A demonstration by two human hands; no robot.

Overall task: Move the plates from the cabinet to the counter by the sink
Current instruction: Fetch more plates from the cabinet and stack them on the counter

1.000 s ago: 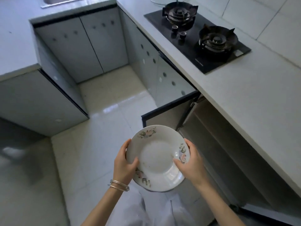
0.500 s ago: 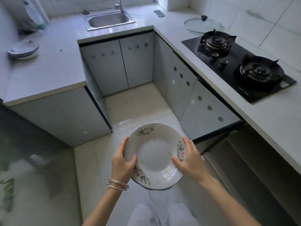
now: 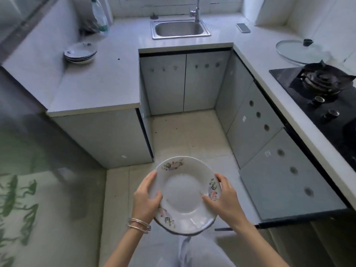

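A: Which step is in hand?

B: The carry, by the look of it; a plate [image 3: 184, 195] is gripped at both rims — the left hand [image 3: 147, 197] on one side, the right hand [image 3: 224, 199] on the other, thumbs laid over the lip; it is held level above the floor [image 3: 185, 135], well apart from any bench.

A: And what is called for next?

B: The plate is to be taken across to the bench [image 3: 96, 78] left of the sink [image 3: 180, 28] and probably set on the stack [image 3: 80, 53] there; a gentle, centred lowering would be wanted.

A: Anything in the way?

B: An open door [image 3: 285, 180] juts out at the right — easily clipped; a bottle [image 3: 99, 15] stands near the stack; a lid [image 3: 300, 52], a phone [image 3: 243, 27] and the hob [image 3: 325, 93] lie well clear.
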